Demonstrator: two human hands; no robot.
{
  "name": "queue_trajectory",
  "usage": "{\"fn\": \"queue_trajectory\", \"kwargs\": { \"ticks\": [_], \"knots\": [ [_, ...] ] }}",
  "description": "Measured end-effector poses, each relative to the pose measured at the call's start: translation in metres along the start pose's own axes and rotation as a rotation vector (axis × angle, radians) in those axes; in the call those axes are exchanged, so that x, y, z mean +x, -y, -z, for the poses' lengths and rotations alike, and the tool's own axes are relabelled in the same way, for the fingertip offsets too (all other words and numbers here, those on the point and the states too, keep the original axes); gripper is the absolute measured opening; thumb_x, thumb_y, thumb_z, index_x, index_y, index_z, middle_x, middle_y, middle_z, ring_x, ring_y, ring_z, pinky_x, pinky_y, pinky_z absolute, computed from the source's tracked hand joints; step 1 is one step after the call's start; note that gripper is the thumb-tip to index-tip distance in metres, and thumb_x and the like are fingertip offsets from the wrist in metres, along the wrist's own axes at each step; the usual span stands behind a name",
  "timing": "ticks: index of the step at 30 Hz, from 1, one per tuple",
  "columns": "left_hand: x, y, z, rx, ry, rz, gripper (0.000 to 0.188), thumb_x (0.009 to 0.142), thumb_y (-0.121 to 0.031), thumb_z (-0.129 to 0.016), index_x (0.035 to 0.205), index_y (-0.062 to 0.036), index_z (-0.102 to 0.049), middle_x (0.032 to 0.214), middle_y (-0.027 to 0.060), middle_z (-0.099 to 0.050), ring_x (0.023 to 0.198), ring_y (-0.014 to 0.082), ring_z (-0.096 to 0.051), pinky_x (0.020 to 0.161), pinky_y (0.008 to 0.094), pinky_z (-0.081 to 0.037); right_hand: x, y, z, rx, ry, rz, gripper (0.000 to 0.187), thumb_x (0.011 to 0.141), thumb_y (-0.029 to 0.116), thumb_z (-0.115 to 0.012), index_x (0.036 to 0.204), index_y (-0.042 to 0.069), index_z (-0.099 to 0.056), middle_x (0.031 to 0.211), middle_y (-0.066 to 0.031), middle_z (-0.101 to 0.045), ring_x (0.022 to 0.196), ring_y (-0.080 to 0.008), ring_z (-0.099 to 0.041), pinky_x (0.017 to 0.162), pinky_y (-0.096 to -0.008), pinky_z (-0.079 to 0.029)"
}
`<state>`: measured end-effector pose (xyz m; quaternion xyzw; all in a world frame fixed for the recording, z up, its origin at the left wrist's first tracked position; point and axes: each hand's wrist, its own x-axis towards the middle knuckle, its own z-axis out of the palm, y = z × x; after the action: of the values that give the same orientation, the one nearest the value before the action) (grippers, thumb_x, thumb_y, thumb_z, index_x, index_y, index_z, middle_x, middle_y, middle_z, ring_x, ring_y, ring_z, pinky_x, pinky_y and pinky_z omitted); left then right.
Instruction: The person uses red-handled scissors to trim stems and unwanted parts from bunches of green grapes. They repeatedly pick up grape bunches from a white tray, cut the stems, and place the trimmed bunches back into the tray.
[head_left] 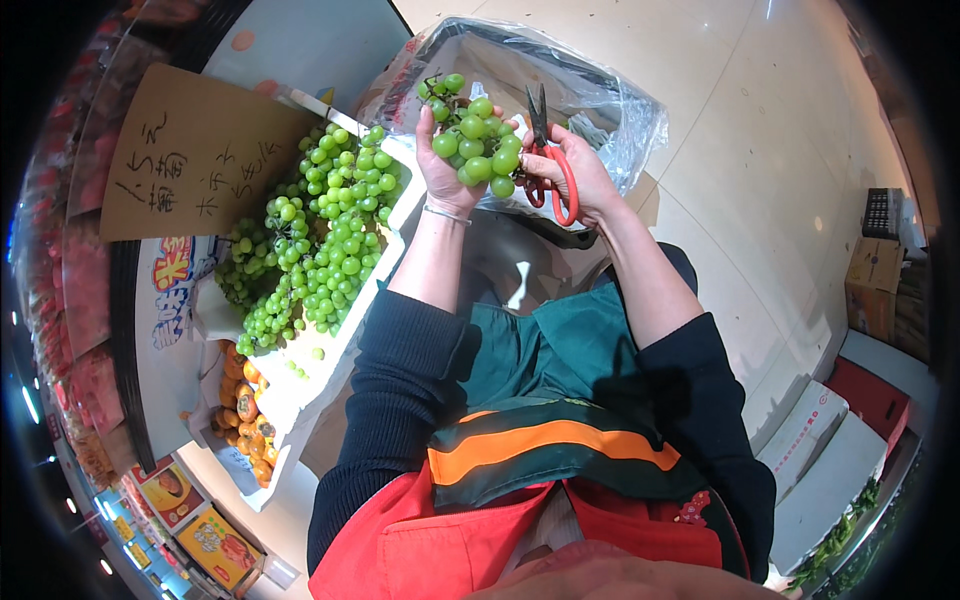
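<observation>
- Left hand (447,172): the thumb and fingers were closed around a small bunch of round, pale-green grapes (476,142), which was held up clear of any surface, with the palm behind the fruit.
- Right hand (588,178): the fingers were hooked through a pair of scissors with black metal blades and red looped handles (566,188). The blades pointed away from the wearer, just beside the bunch; no stem could be seen between them. Whether the right fingertips touched the fruit could not be told.
- Stage of the work: the bunch was already apart from the other grapes and the scissors were in hand, which suggested trimming at an early or middle point. Thin dark stems showed at the bunch's far end, so some clipping was probably left; how much had been cut could not be judged.
- Beneath and beyond the hands: a dark-rimmed crate lined with clear, crinkled plastic film (640,108) stood on the floor, its contents partly hidden.
- To the left: a white foam box (404,207) bore a large heap of green grape bunches (345,250), apparently the stock not yet handled, with a few loose grapes near its closer end.
- Farther out: a brown cardboard sign with black handwriting (150,120) leaned beside the heap, and orange persimmons (247,408) lay nearer the wearer.
</observation>
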<state>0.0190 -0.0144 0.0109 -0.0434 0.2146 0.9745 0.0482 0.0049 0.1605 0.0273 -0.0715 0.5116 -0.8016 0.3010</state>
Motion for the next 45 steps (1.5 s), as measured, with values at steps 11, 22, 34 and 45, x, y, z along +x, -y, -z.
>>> {"fn": "queue_trajectory", "kwargs": {
  "ticks": [11, 22, 34, 45],
  "knots": [
    [0.003, 0.001, 0.006, 0.014, 0.008, -0.037, 0.068, 0.086, -0.063, -0.047, 0.113, -0.0012, -0.057, 0.108, 0.0186, -0.06, 0.103, 0.038, -0.059, 0.089, 0.0501, -0.05, 0.003, -0.004, -0.005, 0.055, -0.123, -0.011, 0.024, 0.083, 0.006, -0.066, 0.1, 0.005, -0.049, 0.081, -0.0052, -0.057, 0.06, -0.0122, -0.057, 0.048, -0.0249, -0.046],
    [0.005, 0.008, 0.003, 0.055, -0.044, -0.093, 0.062, 0.085, -0.062, -0.051, 0.11, -0.0053, -0.059, 0.106, 0.0187, -0.061, 0.105, 0.0388, -0.058, 0.091, 0.0491, -0.049, 0.007, -0.012, -0.015, 0.237, -0.298, 0.1, 0.021, 0.084, 0.003, -0.06, 0.099, 0.006, -0.046, 0.081, -0.0066, -0.053, 0.056, -0.0143, -0.055, 0.04, -0.0261, -0.042],
    [0.012, 0.017, 0.009, 0.122, -0.078, -0.132, 0.057, 0.09, -0.056, -0.046, 0.11, -0.0047, -0.057, 0.106, 0.0188, -0.06, 0.104, 0.0385, -0.058, 0.091, 0.0484, -0.048, 0.013, -0.021, -0.016, 0.264, -0.505, 0.168, 0.02, 0.087, 0.003, -0.058, 0.103, 0.005, -0.048, 0.083, -0.0054, -0.055, 0.067, -0.0131, -0.056, 0.055, -0.0251, -0.048],
    [0.014, 0.022, 0.015, 0.143, -0.113, -0.139, 0.064, 0.09, -0.057, -0.044, 0.114, 0.0015, -0.054, 0.105, 0.0189, -0.06, 0.104, 0.0375, -0.059, 0.093, 0.0484, -0.047, 0.039, -0.029, 0.013, 0.415, -0.538, 0.142, 0.023, 0.082, -0.001, -0.063, 0.097, 0.005, -0.047, 0.079, -0.008, -0.054, 0.068, -0.0184, -0.057, 0.057, -0.0304, -0.05]
  ]
}}
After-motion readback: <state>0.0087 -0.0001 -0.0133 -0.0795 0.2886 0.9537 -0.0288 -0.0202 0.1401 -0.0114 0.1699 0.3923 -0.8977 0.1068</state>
